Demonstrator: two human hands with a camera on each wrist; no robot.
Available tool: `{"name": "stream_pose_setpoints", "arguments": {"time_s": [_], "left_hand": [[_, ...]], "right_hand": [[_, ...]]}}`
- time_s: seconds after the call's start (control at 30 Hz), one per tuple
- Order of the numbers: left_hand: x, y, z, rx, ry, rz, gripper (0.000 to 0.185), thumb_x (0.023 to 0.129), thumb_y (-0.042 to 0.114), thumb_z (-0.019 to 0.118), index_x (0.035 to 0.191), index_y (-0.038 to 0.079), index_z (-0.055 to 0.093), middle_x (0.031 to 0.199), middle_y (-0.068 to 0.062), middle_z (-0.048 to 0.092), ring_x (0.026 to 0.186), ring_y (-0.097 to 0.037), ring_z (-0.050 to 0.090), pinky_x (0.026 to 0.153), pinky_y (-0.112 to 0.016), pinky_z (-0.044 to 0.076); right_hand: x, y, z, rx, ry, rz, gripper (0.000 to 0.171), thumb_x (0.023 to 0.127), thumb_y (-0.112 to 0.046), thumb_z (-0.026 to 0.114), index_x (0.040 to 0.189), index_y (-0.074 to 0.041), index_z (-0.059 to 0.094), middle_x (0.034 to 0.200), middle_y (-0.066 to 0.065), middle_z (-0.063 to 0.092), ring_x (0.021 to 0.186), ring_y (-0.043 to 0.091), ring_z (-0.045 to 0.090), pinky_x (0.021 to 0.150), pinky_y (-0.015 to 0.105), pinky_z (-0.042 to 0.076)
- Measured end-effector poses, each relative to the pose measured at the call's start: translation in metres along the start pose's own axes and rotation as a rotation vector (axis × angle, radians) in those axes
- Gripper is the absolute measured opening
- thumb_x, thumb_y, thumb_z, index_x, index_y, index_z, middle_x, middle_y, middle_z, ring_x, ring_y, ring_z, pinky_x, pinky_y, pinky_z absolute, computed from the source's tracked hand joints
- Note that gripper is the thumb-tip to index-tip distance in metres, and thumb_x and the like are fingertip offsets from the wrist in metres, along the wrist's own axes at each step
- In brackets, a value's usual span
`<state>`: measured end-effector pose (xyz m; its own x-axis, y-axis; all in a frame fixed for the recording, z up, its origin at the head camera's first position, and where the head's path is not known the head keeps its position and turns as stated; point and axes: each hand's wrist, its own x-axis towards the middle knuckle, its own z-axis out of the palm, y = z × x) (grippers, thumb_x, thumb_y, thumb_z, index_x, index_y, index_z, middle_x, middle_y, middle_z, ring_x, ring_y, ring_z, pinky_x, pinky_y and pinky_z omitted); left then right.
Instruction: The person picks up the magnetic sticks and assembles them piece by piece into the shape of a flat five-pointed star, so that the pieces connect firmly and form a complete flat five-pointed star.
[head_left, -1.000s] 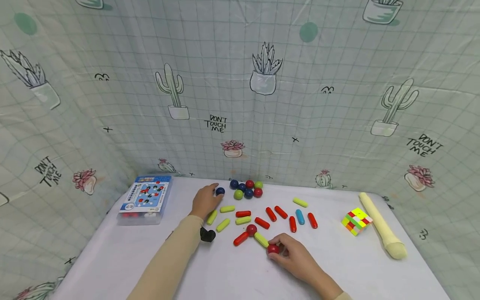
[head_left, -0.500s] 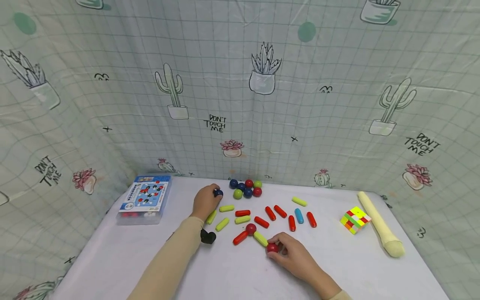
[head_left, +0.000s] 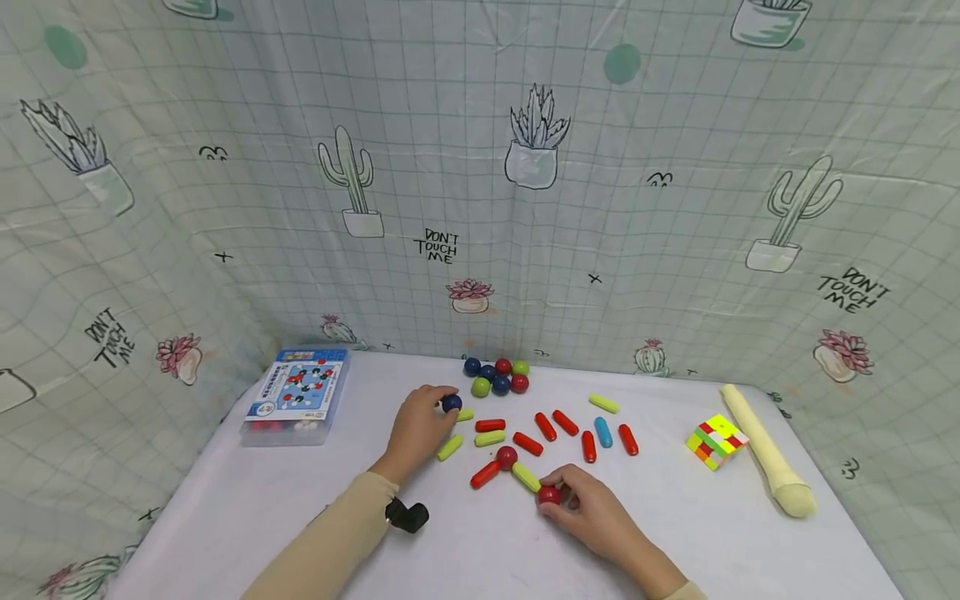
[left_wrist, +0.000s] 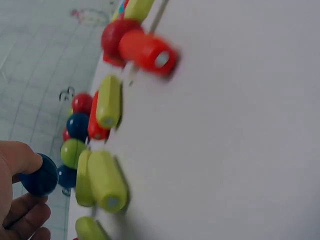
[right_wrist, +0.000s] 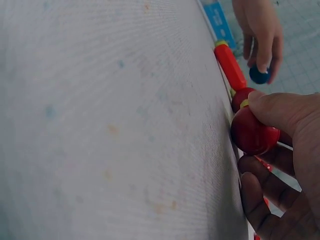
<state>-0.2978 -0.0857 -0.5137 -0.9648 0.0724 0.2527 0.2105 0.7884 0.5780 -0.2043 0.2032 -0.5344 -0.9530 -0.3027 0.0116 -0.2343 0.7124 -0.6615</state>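
My left hand pinches a blue ball at centre frame, just above the table. My right hand pinches a red ball at the lower end of a yellow-green rod. That rod's long axis runs up-left to a second red ball. From the blue ball this chain lies down-right, nearer my right hand

My left hand and right hand are bare, no rings or gloves. I wear long beige sleeves reaching my wrists, and a small black camera sits strapped under my left wrist.
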Motion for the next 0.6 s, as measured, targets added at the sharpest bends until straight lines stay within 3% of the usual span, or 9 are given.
{"name": "stream_pose_setpoints", "arguments": {"time_s": [0.27, 0.6], "left_hand": [[-0.04, 0.008, 0.001, -0.092, -0.061, 0.07, 0.034, 0.09, 0.017, 0.078, 0.123, 0.014, 0.07, 0.114, -0.003, 0.065, 0.093, -0.015, 0.06, 0.083, -0.033, 0.056], [-0.072, 0.004, -0.004, -0.148, -0.307, 0.096, 0.029, 0.087, 0.019, 0.08, 0.114, 0.016, 0.069, 0.089, 0.006, 0.053, 0.076, -0.009, 0.05, 0.066, -0.023, 0.045]], "right_hand": [[0.002, 0.0, 0.0, 0.002, -0.001, -0.001, 0.033, 0.088, -0.037, 0.081, 0.114, -0.024, 0.066, 0.096, -0.016, 0.061, 0.084, 0.006, 0.054, 0.075, 0.022, 0.05], [-0.001, -0.003, -0.002, 0.009, -0.004, 0.015, 0.033, 0.087, -0.036, 0.081, 0.114, -0.023, 0.067, 0.096, -0.015, 0.061, 0.084, 0.007, 0.054, 0.074, 0.022, 0.05]]}}
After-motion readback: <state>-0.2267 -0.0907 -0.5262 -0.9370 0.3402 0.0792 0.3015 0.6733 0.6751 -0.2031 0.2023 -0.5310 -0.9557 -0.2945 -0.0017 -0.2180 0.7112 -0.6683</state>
